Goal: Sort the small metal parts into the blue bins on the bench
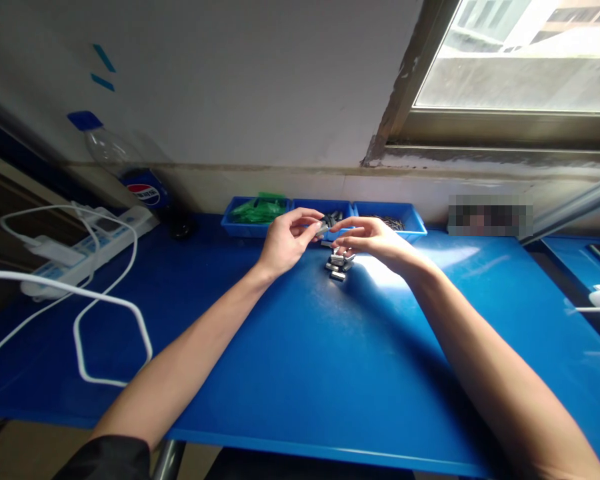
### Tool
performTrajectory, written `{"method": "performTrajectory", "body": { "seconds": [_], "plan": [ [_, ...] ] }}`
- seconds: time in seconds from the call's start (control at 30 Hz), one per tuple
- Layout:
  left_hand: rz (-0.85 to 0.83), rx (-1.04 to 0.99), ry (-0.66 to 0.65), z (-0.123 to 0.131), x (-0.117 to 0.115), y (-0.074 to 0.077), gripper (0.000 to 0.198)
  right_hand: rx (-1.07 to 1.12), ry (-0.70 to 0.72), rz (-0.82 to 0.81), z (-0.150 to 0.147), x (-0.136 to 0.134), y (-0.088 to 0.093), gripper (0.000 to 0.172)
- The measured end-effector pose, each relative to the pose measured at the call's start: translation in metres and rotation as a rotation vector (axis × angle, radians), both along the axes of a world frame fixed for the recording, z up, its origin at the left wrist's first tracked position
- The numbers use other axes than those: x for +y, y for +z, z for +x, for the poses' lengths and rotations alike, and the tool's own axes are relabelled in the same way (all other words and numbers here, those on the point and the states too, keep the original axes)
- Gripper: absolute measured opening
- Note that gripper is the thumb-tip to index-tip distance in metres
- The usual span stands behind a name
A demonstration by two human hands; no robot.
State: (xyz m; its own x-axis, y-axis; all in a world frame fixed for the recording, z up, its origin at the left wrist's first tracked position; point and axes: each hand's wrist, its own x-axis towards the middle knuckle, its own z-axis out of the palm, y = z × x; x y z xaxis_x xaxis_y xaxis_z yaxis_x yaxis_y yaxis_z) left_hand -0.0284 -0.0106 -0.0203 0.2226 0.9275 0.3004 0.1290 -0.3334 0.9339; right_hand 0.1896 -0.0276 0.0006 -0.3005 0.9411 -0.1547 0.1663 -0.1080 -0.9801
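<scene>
My left hand is closed on a small metallic piece between thumb and fingers, in front of the middle blue bin. Just right of it, my right hand has its fingers apart and slightly curled, with the fingertips near that piece. Nothing shows between them. Below my right hand lies a small pile of silver and black metal pieces on the blue table. The middle bin holds dark pieces, partly hidden by my hands.
Green packets fill the left bin; dark thin parts lie in the right bin. A cola bottle, power strip and white cables are at left. A window is at upper right.
</scene>
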Motion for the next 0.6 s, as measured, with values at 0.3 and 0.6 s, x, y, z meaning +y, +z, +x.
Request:
{"method": "performTrajectory", "body": {
  "seconds": [0.3,0.6],
  "plan": [
    [-0.133,-0.088,-0.054,0.006,-0.005,-0.002,0.021,0.173,0.030,0.019,-0.006,-0.001,-0.009,0.044],
    [-0.108,0.041,-0.013,0.004,-0.006,-0.004,0.019,0.105,-0.080,0.063,-0.003,0.002,-0.007,0.038]
  ]
}}
